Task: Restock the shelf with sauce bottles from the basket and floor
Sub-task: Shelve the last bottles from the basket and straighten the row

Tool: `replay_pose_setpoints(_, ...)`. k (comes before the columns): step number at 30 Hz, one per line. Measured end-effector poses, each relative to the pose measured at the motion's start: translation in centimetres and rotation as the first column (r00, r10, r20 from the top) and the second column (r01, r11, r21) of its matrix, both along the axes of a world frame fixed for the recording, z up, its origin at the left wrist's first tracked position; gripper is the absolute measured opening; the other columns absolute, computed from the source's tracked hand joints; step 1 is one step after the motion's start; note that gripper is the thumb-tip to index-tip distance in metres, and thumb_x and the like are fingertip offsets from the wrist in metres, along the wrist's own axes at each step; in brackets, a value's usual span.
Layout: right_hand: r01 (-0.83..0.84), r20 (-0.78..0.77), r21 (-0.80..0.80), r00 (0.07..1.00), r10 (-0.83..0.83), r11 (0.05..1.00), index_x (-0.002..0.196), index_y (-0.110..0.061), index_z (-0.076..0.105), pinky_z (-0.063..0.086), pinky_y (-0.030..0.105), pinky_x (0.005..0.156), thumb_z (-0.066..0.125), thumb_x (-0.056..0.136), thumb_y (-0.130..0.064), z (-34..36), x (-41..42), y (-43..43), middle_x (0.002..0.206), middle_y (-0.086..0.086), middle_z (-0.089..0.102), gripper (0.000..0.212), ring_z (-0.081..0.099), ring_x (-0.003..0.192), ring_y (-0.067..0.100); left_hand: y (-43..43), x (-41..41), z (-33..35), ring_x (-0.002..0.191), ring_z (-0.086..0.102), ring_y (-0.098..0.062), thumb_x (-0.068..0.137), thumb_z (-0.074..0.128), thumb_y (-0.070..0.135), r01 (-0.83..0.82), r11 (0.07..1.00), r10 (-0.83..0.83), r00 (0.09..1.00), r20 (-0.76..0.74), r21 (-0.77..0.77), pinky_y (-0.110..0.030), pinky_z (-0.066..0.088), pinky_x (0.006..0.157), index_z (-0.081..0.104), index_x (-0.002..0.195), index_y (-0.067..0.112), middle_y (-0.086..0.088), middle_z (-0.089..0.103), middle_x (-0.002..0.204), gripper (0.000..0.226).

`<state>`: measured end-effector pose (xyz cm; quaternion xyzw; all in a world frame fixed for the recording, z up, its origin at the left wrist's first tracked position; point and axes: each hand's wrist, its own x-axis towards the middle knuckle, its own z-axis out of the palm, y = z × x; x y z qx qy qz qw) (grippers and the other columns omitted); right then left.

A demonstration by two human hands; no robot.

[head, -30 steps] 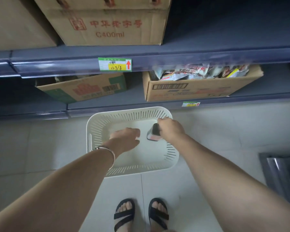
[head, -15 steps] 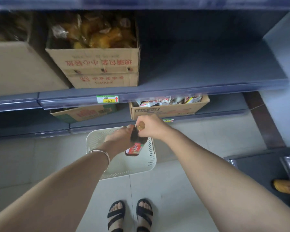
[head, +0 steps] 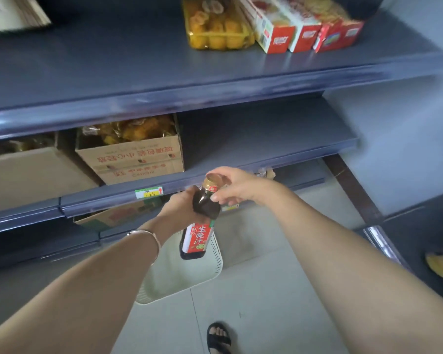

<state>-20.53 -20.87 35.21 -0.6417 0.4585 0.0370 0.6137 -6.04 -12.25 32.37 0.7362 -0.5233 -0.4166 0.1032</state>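
A dark sauce bottle (head: pixel 198 228) with a red label and a gold cap hangs upright in front of the blue shelves. My right hand (head: pixel 234 186) grips its neck just under the cap. My left hand (head: pixel 179 208) is wrapped around the bottle's shoulder from the left. Below on the floor stands the white slotted basket (head: pixel 189 279), largely hidden by my left forearm and the bottle; no bottles show inside it. The blue shelf (head: pixel 253 139) right of the cardboard box lies bare, just above and behind my hands.
A cardboard box of snack bags (head: pixel 131 159) fills the middle shelf's left part. The upper shelf holds a pack of yellow cakes (head: pixel 215 26) and red boxes (head: pixel 304 29). A price tag (head: pixel 149 192) sits on the shelf edge. My sandalled foot (head: pixel 219 338) stands on grey tiles.
My right hand took the bottle out of the basket and raised it; my left hand joined on its shoulder. The view has tilted up from the basket toward the higher shelves.
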Motion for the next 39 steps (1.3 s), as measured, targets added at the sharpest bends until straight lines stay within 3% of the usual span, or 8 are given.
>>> replay_pose_setpoints(4, 0.007, -0.15, -0.095, 0.989, -0.022, 0.995, 0.129, -0.021, 0.048, 0.051, 0.028, 0.071, 0.069, 0.079, -0.012, 3.7, -3.2, 2.2, 0.102, 0.003, 0.063, 0.056, 0.061, 0.093, 0.018, 0.0, -2.3, 5.4, 0.084, 0.052, -0.012, 0.069, 0.079, 0.021, 0.037, 0.991, -0.042, 0.998, -0.04, -0.129, -0.022, 0.041, 0.071, 0.047, 0.118, 0.016, 0.005, 0.054, 0.097, 0.058)
replay_pose_setpoints(8, 0.13, -0.26, -0.159, 0.951, -0.169, 0.979, 0.122, -0.02, 0.053, 0.049, 0.025, 0.073, 0.068, 0.083, -0.013, 7.6, -6.9, 6.0, 0.113, 0.003, 0.061, 0.042, 0.056, 0.105, 0.017, 0.3, -5.7, 11.7, 0.067, 0.054, -0.003, 0.067, 0.08, 0.018, 0.161, 0.952, -0.2, 0.971, -0.13, -0.262, -0.01, 0.036, 0.055, 0.046, 0.104, 0.024, 0.01, 0.056, 0.086, 0.051)
replay_pose_setpoints(15, 0.546, -0.112, -0.124, 0.822, -0.559, 0.828, 0.113, -0.021, 0.053, 0.041, 0.042, 0.106, 0.072, 0.082, -0.01, 14.5, -16.8, 13.6, 0.119, 0.001, 0.061, 0.039, 0.053, 0.119, 0.021, 1.8, -15.5, 20.2, 0.078, 0.057, -0.005, 0.064, 0.082, 0.018, 0.413, 0.842, -0.496, 0.845, -0.198, -0.347, -0.011, 0.04, 0.061, 0.05, 0.105, 0.021, 0.008, 0.06, 0.092, 0.052)
replay_pose_setpoints(21, 0.75, 0.012, -0.175, 0.649, -0.76, 0.638, 0.106, -0.017, 0.06, 0.054, 0.032, 0.089, 0.072, 0.078, 0.0, 19.3, -29.0, 22.8, 0.096, -0.002, 0.067, 0.035, 0.064, 0.097, 0.018, 5.8, -28.6, 25.3, 0.094, 0.062, -0.018, 0.063, 0.082, 0.022, 0.706, 0.601, -0.797, 0.569, -0.204, -0.375, -0.034, 0.056, 0.073, 0.045, 0.122, 0.016, 0.0, 0.062, 0.107, 0.07)
replay_pose_setpoints(27, 0.889, 0.072, -0.265, 0.404, -0.912, 0.373, 0.1, -0.017, 0.06, 0.054, 0.021, 0.072, 0.072, 0.077, 0.002, 23.3, -41.8, 34.1, 0.089, -0.007, 0.066, 0.032, 0.064, 0.084, 0.01, 13.4, -43.7, 28.9, 0.105, 0.057, -0.012, 0.074, 0.074, 0.005, 0.825, 0.354, -0.931, 0.267, -0.248, -0.441, -0.023, 0.045, 0.09, 0.045, 0.122, 0.018, 0.001, 0.059, 0.114, 0.057)
replay_pose_setpoints(34, 0.961, 0.149, -0.258, 0.139, -0.979, 0.097, 0.106, -0.015, 0.06, 0.054, 0.032, 0.086, 0.075, 0.076, -0.002, 25.2, -55.4, 47.6, 0.098, 0.0, 0.068, 0.036, 0.065, 0.095, 0.018, 24.4, -59.2, 30.6, 0.112, 0.056, -0.017, 0.074, 0.076, 0.013, 0.832, 0.224, -0.969, 0.138, -0.203, -0.507, -0.024, 0.045, 0.09, 0.04, 0.129, 0.013, 0.001, 0.057, 0.115, 0.066)
replay_pose_setpoints(36, 0.965, 0.16, -0.26, 0.089, -0.983, 0.045, 0.11, -0.011, 0.059, 0.054, 0.028, 0.082, 0.075, 0.077, -0.001, 25.5, -59.0, 51.0, 0.099, 0.001, 0.068, 0.038, 0.066, 0.091, 0.016, 27.1, -63.1, 30.8, 0.114, 0.057, -0.023, 0.074, 0.076, 0.015, 0.845, 0.194, -0.975, 0.112, -0.191, -0.498, -0.035, 0.044, 0.101, 0.039, 0.131, 0.015, -0.008, 0.06, 0.117, 0.068)
replay_pose_setpoints(39, 0.958, 0.168, -0.284, 0.01, -0.986, -0.039, 0.093, -0.017, 0.061, 0.055, 0.019, 0.068, 0.075, 0.077, -0.002, 25.8, -63.6, 55.3, 0.087, -0.005, 0.068, 0.026, 0.065, 0.078, 0.007, 30.7, -68.1, 31.1, 0.113, 0.055, -0.025, 0.081, 0.069, 0.017, 0.861, 0.166, -0.983, 0.102, -0.155, -0.481, -0.031, 0.042, 0.098, 0.033, 0.137, 0.017, -0.01, 0.057, 0.111, 0.067)
